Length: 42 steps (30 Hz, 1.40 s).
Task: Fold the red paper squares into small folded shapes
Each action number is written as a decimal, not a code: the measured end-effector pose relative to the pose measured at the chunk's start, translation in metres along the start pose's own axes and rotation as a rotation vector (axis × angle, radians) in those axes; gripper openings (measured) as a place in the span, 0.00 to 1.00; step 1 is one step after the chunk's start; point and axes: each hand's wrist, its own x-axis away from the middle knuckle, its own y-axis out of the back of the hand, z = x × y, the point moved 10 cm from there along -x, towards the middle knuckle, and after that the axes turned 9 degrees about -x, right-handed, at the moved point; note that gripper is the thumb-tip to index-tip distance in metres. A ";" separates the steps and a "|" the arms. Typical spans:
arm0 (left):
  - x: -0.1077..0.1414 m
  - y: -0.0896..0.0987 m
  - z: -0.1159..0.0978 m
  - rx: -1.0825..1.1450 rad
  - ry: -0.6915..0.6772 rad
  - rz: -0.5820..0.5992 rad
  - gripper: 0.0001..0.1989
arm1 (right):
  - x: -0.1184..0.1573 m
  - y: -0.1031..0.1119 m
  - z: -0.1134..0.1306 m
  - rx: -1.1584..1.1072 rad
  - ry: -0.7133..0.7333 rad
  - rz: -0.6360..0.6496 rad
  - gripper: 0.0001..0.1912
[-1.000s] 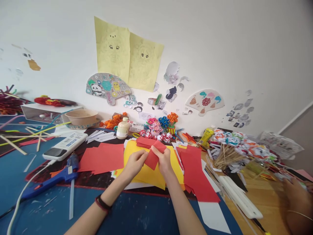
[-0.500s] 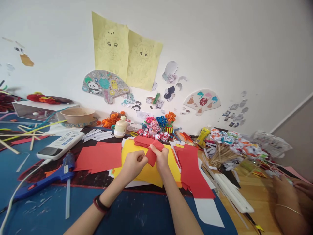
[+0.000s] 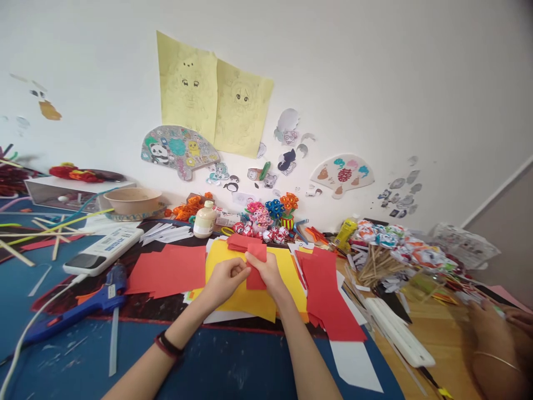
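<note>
A narrow folded piece of red paper (image 3: 257,280) stands upright between my hands, above a stack of yellow paper (image 3: 266,308). My right hand (image 3: 268,272) is closed on it, with the thumb across its front. My left hand (image 3: 227,281) is closed too, its curled fingertips pinched at the paper's left edge. Just behind lies a pile of folded red paper (image 3: 239,243). Loose red sheets (image 3: 170,272) are to the left, and more red sheets (image 3: 331,294) to the right.
A blue glue gun (image 3: 100,297) and a white corded device (image 3: 104,253) are on the left. Behind are a glue bottle (image 3: 205,221) and small flower crafts (image 3: 275,208). A white power strip (image 3: 400,330) is at right, near another person's hands (image 3: 489,328).
The red paper has turned from slanted to upright and shows as a narrower strip. My right hand has shifted slightly left, and my left hand's fingers have loosened a little.
</note>
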 end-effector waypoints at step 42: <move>-0.009 0.041 0.036 -0.072 0.065 -0.207 0.22 | 0.017 -0.047 -0.029 0.245 -0.161 0.522 0.22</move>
